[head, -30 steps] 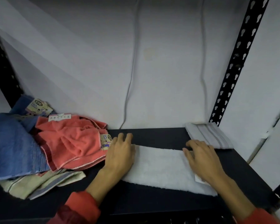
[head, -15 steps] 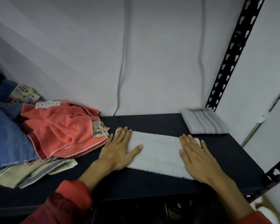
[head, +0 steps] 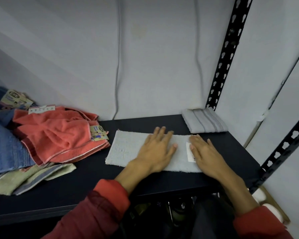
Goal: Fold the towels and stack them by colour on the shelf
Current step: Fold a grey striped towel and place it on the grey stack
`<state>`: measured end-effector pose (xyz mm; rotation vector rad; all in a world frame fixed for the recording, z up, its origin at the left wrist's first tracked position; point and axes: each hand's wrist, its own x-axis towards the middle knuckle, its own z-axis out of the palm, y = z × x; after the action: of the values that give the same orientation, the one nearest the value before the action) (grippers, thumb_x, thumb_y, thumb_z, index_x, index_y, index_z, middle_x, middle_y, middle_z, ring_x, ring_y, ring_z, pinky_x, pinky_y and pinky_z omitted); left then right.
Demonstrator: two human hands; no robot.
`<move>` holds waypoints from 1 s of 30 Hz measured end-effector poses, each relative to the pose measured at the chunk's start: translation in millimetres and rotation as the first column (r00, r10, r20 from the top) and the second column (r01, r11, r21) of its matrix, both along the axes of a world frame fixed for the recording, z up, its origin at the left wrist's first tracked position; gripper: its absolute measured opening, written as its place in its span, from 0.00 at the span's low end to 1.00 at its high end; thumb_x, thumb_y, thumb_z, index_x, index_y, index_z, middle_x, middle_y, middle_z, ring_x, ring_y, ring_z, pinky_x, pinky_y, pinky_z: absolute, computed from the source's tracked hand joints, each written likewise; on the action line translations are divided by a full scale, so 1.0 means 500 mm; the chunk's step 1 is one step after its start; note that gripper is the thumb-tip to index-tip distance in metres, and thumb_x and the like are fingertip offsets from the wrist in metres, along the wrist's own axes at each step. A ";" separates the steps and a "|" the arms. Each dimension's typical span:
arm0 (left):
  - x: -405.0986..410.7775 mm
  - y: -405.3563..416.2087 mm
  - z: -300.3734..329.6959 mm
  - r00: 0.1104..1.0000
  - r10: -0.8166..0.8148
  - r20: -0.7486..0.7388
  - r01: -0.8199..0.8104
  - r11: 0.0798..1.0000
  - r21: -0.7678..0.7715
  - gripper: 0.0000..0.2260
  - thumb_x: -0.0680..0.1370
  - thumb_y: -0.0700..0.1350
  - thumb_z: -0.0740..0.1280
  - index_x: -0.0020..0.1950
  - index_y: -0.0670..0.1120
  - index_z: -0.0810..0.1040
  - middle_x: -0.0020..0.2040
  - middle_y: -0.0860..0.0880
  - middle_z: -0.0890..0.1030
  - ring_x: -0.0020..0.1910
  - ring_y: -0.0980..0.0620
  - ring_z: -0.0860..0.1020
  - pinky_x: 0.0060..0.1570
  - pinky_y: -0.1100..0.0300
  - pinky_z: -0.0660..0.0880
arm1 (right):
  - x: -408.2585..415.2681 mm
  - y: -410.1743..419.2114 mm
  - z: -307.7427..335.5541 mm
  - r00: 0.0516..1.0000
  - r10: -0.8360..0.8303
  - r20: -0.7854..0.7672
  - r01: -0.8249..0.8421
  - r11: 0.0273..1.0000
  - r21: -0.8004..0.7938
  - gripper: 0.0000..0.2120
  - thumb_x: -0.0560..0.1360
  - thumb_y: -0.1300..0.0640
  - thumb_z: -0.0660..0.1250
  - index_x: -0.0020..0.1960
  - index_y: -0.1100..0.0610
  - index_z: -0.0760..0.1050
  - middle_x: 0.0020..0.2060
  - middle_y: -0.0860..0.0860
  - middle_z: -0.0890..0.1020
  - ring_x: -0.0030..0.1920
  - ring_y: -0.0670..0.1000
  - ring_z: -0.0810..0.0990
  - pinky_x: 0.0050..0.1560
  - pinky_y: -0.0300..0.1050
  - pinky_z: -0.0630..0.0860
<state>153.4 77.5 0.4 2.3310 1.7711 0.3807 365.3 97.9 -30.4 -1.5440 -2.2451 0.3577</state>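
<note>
- Both hands are lying flat on a white towel (head: 128, 149) that's folded into a long strip and sitting on the dark shelf (head: 76, 190), roughly in the middle, running left to right.
- The left hand (head: 156, 149) is pressing down near the middle of the strip, fingers straight and a bit spread, not gripping anything.
- The right hand (head: 204, 152) is doing the same thing on the right end of the strip, palm down, fingers straight, nothing pinched. The two hands are sitting just beside each other, thumbs close.
- A small white label (head: 190, 152) is showing on the towel between the two hands, partly under the right one.
- A folded grey towel (head: 204, 120) with darker stripes is sitting in the back right corner of the shelf, right by the black perforated upright (head: 226, 54), apart from the white one.
- On the left there's a messy unfolded pile: a coral towel (head: 59, 133) on top with a cardboard tag (head: 98, 133) hanging off it, a blue towel (head: 5, 145) beside it at the far left, and a pale green striped towel (head: 24, 178) poking out underneath.
- The coral towel's edge is lying near the white strip's left end, not touching as far as I can tell.
- Red sleeves (head: 97, 214) are covering both arms up to the wrists.
</note>
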 end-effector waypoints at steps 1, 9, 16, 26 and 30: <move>0.031 0.006 -0.010 0.999 -0.034 -0.021 0.033 0.999 -0.020 0.27 0.86 0.57 0.48 0.84 0.50 0.51 0.84 0.46 0.47 0.82 0.48 0.42 0.80 0.49 0.42 | -0.004 -0.001 -0.005 0.999 -0.002 0.042 0.002 1.000 -0.004 0.25 0.86 0.50 0.46 0.80 0.56 0.57 0.80 0.49 0.59 0.80 0.44 0.49 0.78 0.46 0.43; 0.101 0.039 -0.067 0.985 -0.032 -0.169 0.022 0.998 -0.062 0.26 0.86 0.55 0.43 0.84 0.51 0.43 0.84 0.48 0.40 0.82 0.49 0.36 0.79 0.46 0.35 | 0.004 0.007 -0.025 0.980 0.011 0.197 0.008 0.995 -0.095 0.27 0.85 0.47 0.39 0.82 0.51 0.40 0.81 0.43 0.41 0.78 0.40 0.35 0.79 0.48 0.38; 0.003 0.021 -0.065 0.978 0.045 -0.203 -0.066 0.993 -0.101 0.33 0.80 0.71 0.39 0.82 0.59 0.36 0.81 0.54 0.34 0.79 0.53 0.31 0.79 0.47 0.33 | 0.001 -0.004 -0.021 0.973 -0.006 0.232 0.029 0.995 -0.093 0.27 0.84 0.46 0.38 0.81 0.48 0.37 0.80 0.40 0.37 0.77 0.38 0.33 0.80 0.49 0.37; -0.258 0.001 -0.048 0.948 0.300 -0.103 -0.314 0.936 -0.162 0.41 0.75 0.78 0.44 0.82 0.60 0.42 0.83 0.54 0.38 0.80 0.54 0.34 0.79 0.48 0.38 | -0.003 -0.010 -0.020 0.977 0.001 0.213 0.022 0.994 -0.105 0.27 0.83 0.45 0.36 0.81 0.47 0.37 0.79 0.39 0.37 0.77 0.37 0.33 0.80 0.50 0.37; -0.245 0.015 -0.032 0.918 0.364 -0.158 -0.385 0.914 -0.127 0.38 0.78 0.73 0.45 0.84 0.55 0.47 0.83 0.47 0.37 0.80 0.50 0.33 0.80 0.47 0.39 | -0.006 -0.011 -0.017 0.979 -0.005 0.204 0.029 0.993 -0.113 0.27 0.84 0.46 0.36 0.81 0.47 0.37 0.79 0.39 0.37 0.77 0.37 0.33 0.80 0.50 0.36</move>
<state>31.1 85.2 -15.6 1.9442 2.2303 0.1350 362.5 92.2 -38.9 -1.7283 -2.4013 0.3445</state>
